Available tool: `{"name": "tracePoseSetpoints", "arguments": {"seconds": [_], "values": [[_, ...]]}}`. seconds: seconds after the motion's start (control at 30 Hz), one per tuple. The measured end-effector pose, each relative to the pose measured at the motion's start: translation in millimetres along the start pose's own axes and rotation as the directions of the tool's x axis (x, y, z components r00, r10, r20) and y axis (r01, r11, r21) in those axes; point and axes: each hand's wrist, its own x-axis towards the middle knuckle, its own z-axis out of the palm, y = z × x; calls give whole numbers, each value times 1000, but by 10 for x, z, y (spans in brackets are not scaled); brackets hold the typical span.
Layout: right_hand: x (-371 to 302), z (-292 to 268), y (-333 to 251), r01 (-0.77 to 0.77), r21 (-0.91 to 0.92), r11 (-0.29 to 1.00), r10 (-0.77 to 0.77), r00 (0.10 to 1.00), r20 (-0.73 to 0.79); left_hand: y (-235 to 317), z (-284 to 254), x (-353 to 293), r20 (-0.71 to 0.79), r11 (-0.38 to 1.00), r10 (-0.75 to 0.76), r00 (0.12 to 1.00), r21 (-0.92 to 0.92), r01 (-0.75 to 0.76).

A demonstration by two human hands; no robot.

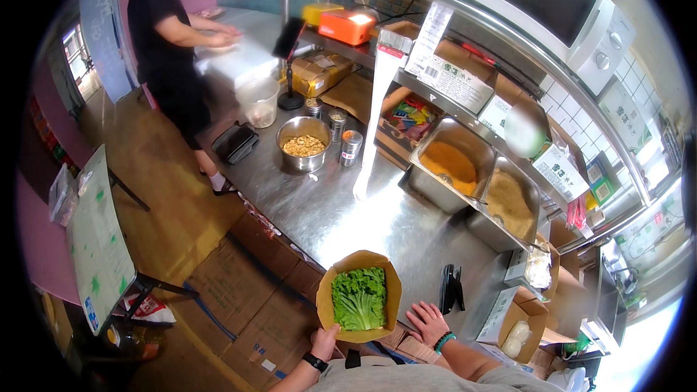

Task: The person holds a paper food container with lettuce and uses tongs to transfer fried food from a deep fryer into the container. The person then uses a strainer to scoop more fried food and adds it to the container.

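My left hand (pixel 324 341) grips the near left edge of a brown paper food box (pixel 327 287). Green lettuce leaves (pixel 359 297) lie inside the box, which is at the near edge of the steel table. To the right of it, my right hand (pixel 428 324) rests at the table's edge with fingers spread and nothing in them. A black hinged object (pixel 451 288), perhaps tongs or a clip, lies on the tabletop just beyond that hand.
On the steel table (pixel 290 199) stand a metal bowl of light brown pieces (pixel 303 147), several shaker jars (pixel 351 148) and a translucent bucket (pixel 258 104). Steel pans of orange powder (pixel 449 167) and tan powder (pixel 508 203) sit right. A co-worker (pixel 163 43) stands far left.
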Motion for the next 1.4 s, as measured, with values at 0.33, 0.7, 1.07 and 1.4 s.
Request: {"name": "tracePoseSetpoints", "arguments": {"seconds": [0.33,0.7,1.07,1.4], "values": [[-1,5,4,-3,3,1000,3,1000,4,275,135,-182,63,998,-9,998,-67,13],[5,20,2,-5,10,1000,5,1000,1,349,156,-230,53,999,15,998,-47,-13],[13,15,-8,1,4,1000,-1,1000,-22,349,133,-214,36,999,-2,999,52,0],[-10,-15,-40,15,-6,1000,-16,998,-55,261,16,-109,56,963,-157,986,230,140]]}}
